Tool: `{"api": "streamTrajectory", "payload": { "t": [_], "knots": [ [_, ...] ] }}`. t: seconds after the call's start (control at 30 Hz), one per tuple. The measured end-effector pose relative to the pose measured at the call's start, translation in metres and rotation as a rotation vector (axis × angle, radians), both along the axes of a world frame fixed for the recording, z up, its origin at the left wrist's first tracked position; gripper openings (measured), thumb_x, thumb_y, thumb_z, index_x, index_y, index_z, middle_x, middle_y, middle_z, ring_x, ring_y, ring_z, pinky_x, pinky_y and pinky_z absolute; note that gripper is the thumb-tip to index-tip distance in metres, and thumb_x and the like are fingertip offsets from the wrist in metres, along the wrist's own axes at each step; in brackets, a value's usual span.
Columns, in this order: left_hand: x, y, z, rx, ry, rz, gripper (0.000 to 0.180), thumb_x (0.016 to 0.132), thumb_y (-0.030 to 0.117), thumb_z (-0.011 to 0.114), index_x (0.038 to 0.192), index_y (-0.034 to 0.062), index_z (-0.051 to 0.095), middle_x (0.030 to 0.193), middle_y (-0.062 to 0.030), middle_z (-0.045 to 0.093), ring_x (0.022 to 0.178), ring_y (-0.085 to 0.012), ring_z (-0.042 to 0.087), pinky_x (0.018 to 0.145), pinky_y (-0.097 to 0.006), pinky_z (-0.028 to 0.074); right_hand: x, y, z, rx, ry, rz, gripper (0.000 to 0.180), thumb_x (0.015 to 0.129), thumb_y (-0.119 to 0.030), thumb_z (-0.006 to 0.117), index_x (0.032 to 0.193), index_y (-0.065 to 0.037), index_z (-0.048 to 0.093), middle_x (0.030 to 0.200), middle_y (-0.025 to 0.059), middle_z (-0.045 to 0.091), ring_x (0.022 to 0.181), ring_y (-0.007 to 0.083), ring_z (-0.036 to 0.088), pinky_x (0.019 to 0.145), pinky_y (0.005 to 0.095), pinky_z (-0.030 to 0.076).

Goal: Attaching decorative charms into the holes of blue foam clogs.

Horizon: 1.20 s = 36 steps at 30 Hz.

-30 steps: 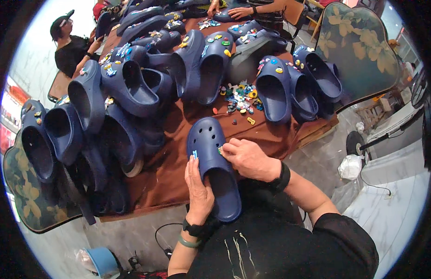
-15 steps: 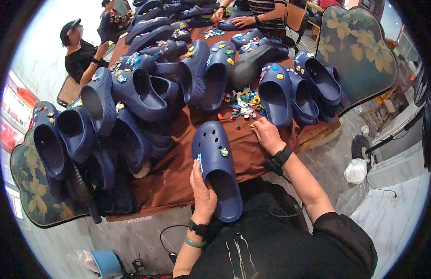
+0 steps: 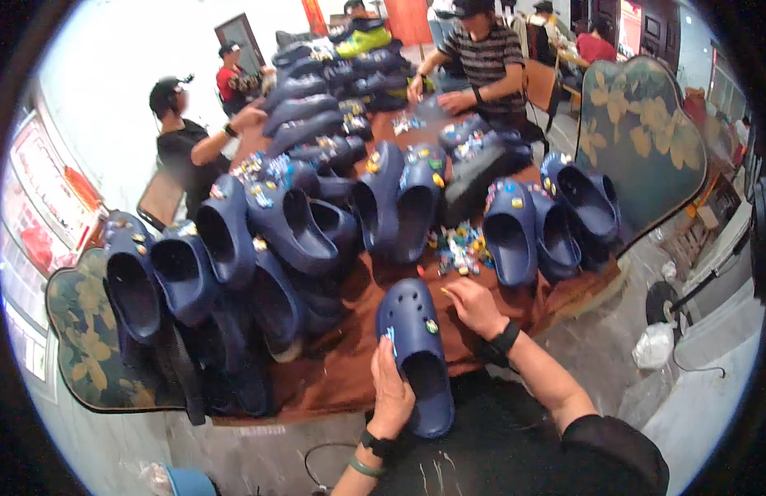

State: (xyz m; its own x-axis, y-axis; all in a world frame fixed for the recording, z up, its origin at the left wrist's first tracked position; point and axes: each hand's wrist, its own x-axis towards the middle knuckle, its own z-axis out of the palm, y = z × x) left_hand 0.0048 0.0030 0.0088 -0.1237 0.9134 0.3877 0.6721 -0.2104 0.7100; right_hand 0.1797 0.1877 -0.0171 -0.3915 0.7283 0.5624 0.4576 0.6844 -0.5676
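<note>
A navy clog (image 3: 412, 302) with holes in its toe stands before me, its heel near my body. My left hand (image 3: 391, 388) grips its left side. A green charm (image 3: 432, 326) sits on the toe's right side, and a light blue and white one (image 3: 390, 337) is partly behind my left fingers. Just right of the toe, my right hand (image 3: 479, 309) pinches a tiny yellow charm (image 3: 446, 290) between thumb and fingertips. Beyond it lies a pile of mixed colourful charms (image 3: 461, 250) on the brown cloth (image 3: 350, 364).
Decorated navy clogs (image 3: 180, 277) crowd the table's left side, and more clogs (image 3: 511, 240) stand right of the charm pile. Stacked shoes (image 3: 296, 112) fill the far end. A person in a striped shirt (image 3: 486, 58) works across the table; another person (image 3: 185, 145) sits at left.
The view has tilted up, so the table sits lower in the picture. My right hand has moved away from the charm pile, closer to the clog's toe, with the yellow charm. My left hand keeps its grip.
</note>
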Motion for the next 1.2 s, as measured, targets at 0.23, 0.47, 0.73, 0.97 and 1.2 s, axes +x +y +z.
{"api": "streamTrajectory", "payload": {
  "t": [0.23,0.47,0.73,0.97,1.2],
  "knots": [
    [-0.029,0.008,0.013,-0.063,-0.1,-0.038,0.073,0.089,0.025,0.067,0.144,-0.0053,0.028,0.141,-0.0249,0.038,0.134,-0.0388,0.035,0.11,-0.046,0.03,0.021,0.011,-0.048,-0.356,0.295,-0.107,0.016,0.093,-0.013,0.058,0.099,0.0,0.064,0.092,0.0163,0.066,0.085,0.0335,0.065,0.076,0.0376,0.05],
    [-0.035,-0.058,0.22,0.518,-0.82,-1.51,0.046,0.08,0.049,0.073,0.094,0.0057,0.066,0.093,-0.0101,0.065,0.085,-0.0233,0.064,0.093,-0.049,0.032,0.017,0.017,-0.041,-0.27,0.239,-0.047,0.012,0.092,-0.009,0.059,0.098,0.001,0.063,0.089,0.0118,0.066,0.082,0.0213,0.064,0.073,0.0323,0.05],
    [-0.008,-0.044,0.272,1.305,-0.155,-1.681,0.029,0.091,0.03,0.066,0.092,0.0012,0.059,0.07,-0.0097,0.056,0.063,-0.0261,0.058,0.097,-0.06,0.034,0.011,0.023,-0.047,-0.322,0.204,-0.012,0.014,0.093,-0.01,0.06,0.1,0.001,0.064,0.092,0.0118,0.066,0.085,0.0209,0.064,0.075,0.0307,0.049],
    [0.004,-0.15,0.236,0.402,-1.122,-1.248,0.03,0.093,0.029,0.064,0.091,-0.0008,0.058,0.073,-0.0146,0.058,0.071,-0.0314,0.061,0.1,-0.065,0.034,0.022,0.008,-0.04,-0.319,0.192,-0.001,0.012,0.091,-0.009,0.062,0.099,0.0,0.064,0.091,0.0101,0.064,0.082,0.0201,0.063,0.074,0.0301,0.049],
    [0.0,-0.138,0.239,0.379,-1.083,-1.383,0.032,0.095,0.029,0.061,0.085,-0.001,0.058,0.074,-0.016,0.058,0.072,-0.0318,0.061,0.097,-0.065,0.036,0.024,0.004,-0.037,-0.258,0.168,-0.012,0.01,0.09,-0.006,0.062,0.098,0.001,0.064,0.091,0.0105,0.064,0.084,0.0218,0.063,0.075,0.0308,0.049]
  ]
}}
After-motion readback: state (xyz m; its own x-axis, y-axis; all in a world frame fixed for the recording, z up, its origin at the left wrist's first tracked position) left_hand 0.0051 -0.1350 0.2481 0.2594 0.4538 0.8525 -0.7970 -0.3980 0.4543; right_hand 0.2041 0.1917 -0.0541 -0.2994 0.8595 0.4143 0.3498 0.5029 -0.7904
